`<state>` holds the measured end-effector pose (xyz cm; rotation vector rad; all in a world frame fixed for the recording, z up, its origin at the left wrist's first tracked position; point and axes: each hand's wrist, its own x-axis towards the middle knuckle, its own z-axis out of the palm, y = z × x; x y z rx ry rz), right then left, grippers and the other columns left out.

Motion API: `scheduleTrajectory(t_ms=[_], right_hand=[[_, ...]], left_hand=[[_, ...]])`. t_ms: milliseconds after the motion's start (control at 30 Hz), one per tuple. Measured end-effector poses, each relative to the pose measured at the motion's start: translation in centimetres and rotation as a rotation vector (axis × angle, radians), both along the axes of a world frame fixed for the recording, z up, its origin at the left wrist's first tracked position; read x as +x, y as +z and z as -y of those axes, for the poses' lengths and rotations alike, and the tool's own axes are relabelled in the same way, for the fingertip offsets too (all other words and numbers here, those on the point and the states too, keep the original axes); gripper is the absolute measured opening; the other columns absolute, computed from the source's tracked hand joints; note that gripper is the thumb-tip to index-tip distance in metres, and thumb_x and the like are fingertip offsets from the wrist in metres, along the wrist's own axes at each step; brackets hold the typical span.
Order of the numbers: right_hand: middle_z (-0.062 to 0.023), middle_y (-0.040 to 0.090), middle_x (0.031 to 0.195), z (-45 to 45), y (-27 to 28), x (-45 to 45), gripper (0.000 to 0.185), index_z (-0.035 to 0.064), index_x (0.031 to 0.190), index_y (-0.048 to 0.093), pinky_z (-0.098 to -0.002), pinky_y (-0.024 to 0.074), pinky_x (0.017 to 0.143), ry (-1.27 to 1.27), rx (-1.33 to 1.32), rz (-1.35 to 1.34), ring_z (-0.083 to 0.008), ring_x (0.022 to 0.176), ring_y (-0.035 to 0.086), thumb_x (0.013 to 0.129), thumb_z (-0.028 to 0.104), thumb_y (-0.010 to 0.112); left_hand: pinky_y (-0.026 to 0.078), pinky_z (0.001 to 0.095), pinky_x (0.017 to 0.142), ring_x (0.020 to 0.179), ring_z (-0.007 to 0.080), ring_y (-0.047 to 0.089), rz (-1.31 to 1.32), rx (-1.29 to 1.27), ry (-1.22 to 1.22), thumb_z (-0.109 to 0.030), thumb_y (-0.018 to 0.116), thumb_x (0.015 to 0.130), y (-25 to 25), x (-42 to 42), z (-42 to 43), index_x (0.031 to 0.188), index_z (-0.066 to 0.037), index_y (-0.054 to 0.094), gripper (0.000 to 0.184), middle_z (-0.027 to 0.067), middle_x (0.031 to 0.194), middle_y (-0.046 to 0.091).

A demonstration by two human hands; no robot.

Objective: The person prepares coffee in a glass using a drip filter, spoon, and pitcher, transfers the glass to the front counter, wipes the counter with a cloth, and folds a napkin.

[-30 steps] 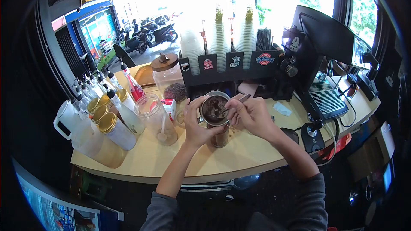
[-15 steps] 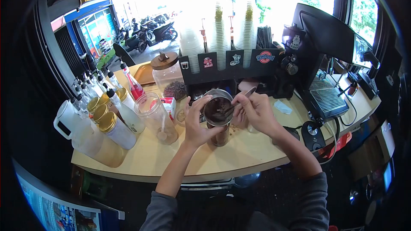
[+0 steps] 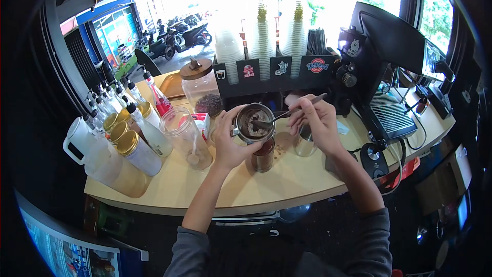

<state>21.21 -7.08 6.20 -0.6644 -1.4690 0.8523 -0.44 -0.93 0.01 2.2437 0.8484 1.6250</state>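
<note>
My left hand (image 3: pixel 229 142) is wrapped round a metal cup (image 3: pixel 239 125), tilted so that its inside shows. Dark and paler brown stuff lies in the bottom; I cannot tell whether it is powder or paste. In my right hand (image 3: pixel 319 125) a spoon (image 3: pixel 287 113) is pinched by its handle, its bowl inside the cup. Just beneath the cup stands a glass with brown contents (image 3: pixel 263 160) on the counter, partly covered by cup and fingers. A clear glass (image 3: pixel 305 144) is below my right hand.
On the wooden counter (image 3: pixel 230 190), an open clear jar (image 3: pixel 177 128), gold-lidded jars (image 3: pixel 134 149) and pump bottles stand to the left. Behind are a lidded jar of beans (image 3: pixel 207 103) and stacked plastic cups (image 3: pixel 263 51). An espresso machine (image 3: pixel 392 113) is at the right.
The metal cup has shifted slightly left and up, uncovering more of the glass below. My right hand has moved up and right, and more of the spoon's handle shows.
</note>
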Motion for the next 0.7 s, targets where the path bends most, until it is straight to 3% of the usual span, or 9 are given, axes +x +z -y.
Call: scheduleTrajectory(t_ms=[100,200,400,700], right_hand=[[-0.0109,0.063,0.075,0.3,-0.2,0.1,0.034,-0.0046,0.096,0.058,-0.0246,0.0505,0.056,-0.018,0.010,-0.028,-0.0127,0.062,0.061,0.101,0.025,0.044],[-0.0104,0.062,0.077,0.6,-0.5,0.5,0.032,-0.0036,0.097,0.058,-0.0242,0.0500,0.058,-0.027,0.023,-0.026,-0.0124,0.064,0.061,0.101,0.025,0.044],[-0.0096,0.061,0.080,0.8,-1.7,0.7,0.029,-0.0029,0.100,0.057,-0.0232,0.0487,0.060,0.003,0.001,-0.020,-0.0115,0.065,0.060,0.101,0.023,0.044],[-0.0087,0.059,0.080,0.9,-2.5,0.4,0.016,-0.0011,0.100,0.051,-0.0228,0.0478,0.060,-0.029,0.050,-0.028,-0.0100,0.064,0.058,0.100,0.013,0.043]], left_hand=[[0.046,0.0322,0.095,0.110,0.0197,0.057,-0.048,-0.069,0.021,-0.020,0.087,0.057,0.3,0.0,0.2,0.123,-0.004,0.053,0.076,0.0088,0.117,0.059],[0.046,0.0339,0.095,0.110,0.0205,0.058,-0.012,-0.277,-0.063,-0.021,0.088,0.059,-0.1,0.2,0.4,0.124,-0.004,0.052,0.076,0.0086,0.117,0.059],[0.047,0.0344,0.093,0.105,0.0216,0.062,-0.008,-0.369,-0.105,-0.026,0.088,0.060,-0.5,0.2,1.0,0.123,-0.003,0.053,0.076,0.0120,0.113,0.064],[0.046,0.0344,0.094,0.106,0.0214,0.061,-0.006,-0.320,-0.115,-0.024,0.087,0.060,-0.9,0.0,0.9,0.124,-0.004,0.052,0.075,0.0108,0.113,0.064]])
